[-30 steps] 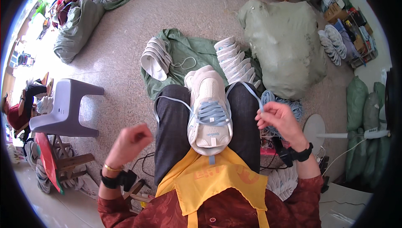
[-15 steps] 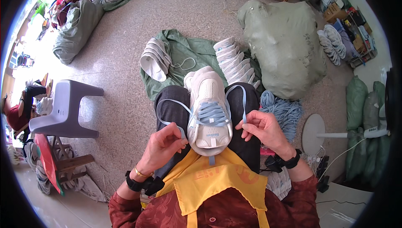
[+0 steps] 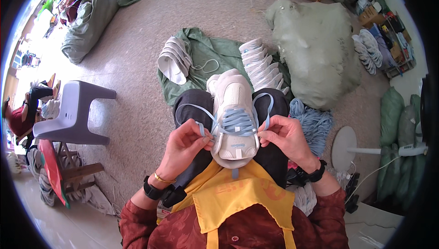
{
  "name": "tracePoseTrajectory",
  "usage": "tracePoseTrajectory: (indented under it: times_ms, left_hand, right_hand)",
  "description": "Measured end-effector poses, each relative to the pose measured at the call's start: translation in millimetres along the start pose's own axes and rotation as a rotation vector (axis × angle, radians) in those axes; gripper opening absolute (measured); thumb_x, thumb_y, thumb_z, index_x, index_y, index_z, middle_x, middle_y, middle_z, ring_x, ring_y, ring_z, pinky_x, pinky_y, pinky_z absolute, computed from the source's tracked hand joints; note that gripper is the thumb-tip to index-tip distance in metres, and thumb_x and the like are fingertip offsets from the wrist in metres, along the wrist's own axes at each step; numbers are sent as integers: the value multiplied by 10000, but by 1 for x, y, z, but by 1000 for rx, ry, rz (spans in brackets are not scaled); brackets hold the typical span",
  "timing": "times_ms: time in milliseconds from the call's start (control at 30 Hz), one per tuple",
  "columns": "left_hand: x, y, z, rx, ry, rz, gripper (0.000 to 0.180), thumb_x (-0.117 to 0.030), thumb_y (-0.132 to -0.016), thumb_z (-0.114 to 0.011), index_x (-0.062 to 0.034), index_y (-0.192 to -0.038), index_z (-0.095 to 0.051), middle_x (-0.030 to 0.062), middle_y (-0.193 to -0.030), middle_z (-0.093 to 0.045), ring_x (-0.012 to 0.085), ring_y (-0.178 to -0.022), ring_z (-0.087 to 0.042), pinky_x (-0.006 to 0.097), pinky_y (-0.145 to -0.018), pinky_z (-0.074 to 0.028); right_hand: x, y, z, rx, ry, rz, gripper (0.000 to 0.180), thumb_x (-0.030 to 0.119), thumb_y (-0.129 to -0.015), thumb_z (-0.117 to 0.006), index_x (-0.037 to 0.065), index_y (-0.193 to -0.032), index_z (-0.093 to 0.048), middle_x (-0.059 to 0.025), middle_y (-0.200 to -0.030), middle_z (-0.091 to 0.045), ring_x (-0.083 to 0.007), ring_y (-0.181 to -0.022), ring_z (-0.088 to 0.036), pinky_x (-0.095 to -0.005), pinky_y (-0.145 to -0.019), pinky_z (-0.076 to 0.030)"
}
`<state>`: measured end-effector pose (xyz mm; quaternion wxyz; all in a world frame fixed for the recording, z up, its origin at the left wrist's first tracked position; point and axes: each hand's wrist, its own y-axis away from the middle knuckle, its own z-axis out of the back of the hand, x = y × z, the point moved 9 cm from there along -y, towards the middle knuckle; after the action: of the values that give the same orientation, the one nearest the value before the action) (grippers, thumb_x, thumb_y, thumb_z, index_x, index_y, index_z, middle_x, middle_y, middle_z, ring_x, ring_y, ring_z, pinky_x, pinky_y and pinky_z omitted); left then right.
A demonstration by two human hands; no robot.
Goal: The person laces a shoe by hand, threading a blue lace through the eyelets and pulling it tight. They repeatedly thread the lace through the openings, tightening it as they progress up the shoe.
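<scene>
A white shoe (image 3: 233,91) sits on my lap between my knees, toe pointing away. Light blue shoelace (image 3: 237,120) crosses its front, with a loose length arching out on each side. At the left edge of the shoe's collar, my left hand (image 3: 188,146) is closed in a pinch on one lace end. My right hand (image 3: 284,138) pinches the other end, close against the shoe's right edge. The fingertips of both hands nearly touch the upper, and they hide the lace tips. A yellow apron (image 3: 242,198) lies under the heel.
Beyond my knees, stacked white uppers (image 3: 263,66) and more uppers (image 3: 173,61) rest on a green cloth (image 3: 201,43). A blue lace bundle (image 3: 315,125) is right of my knee, near a large sack (image 3: 315,48). A grey plastic chair (image 3: 80,112) stands left; people sit farther off.
Both hands have moved inward to the shoe's sides, each still pinching a lace end. The view has shifted slightly, so the surroundings sit a little differently in the picture.
</scene>
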<state>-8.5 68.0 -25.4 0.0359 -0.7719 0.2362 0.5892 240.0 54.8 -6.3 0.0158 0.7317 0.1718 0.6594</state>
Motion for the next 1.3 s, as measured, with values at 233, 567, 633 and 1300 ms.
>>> tracePoseTrajectory:
  times_ms: [233,567,633,1300]
  left_hand:
    - [0,-8,-5,-19,66,-54,165,54,-1000,-635,-49,-975,-509,98,-1070,-666,153,-945,-713,284,-841,-600]
    - [-5,-5,-8,-85,-276,-200,202,144,-915,-651,-17,-906,-530,48,-980,-628,116,-941,-653,272,-824,-556]
    - [-12,-5,-11,-90,-350,-234,197,148,-902,-654,-12,-904,-538,53,-956,-629,124,-924,-660,275,-805,-558]
    - [-2,-5,-12,-119,-287,-109,122,69,-970,-656,0,-989,-558,18,-1010,-619,65,-915,-619,228,-815,-532]
  right_hand:
    - [0,-3,2,-51,0,16,92,43,-974,-733,-25,-1033,-713,-65,-933,-747,-91,-802,-707,-235,-752,-591]
    - [-8,7,15,-123,-12,-1,77,23,-982,-707,-19,-1041,-679,-80,-997,-725,-136,-856,-730,-295,-795,-636]
    - [-12,9,18,-132,-10,-10,77,17,-981,-706,-18,-1044,-677,-82,-994,-726,-142,-861,-733,-298,-802,-637]
    - [-19,5,15,-212,-122,100,41,-24,-971,-705,-32,-1002,-680,-72,-994,-731,-136,-917,-734,-296,-860,-639]
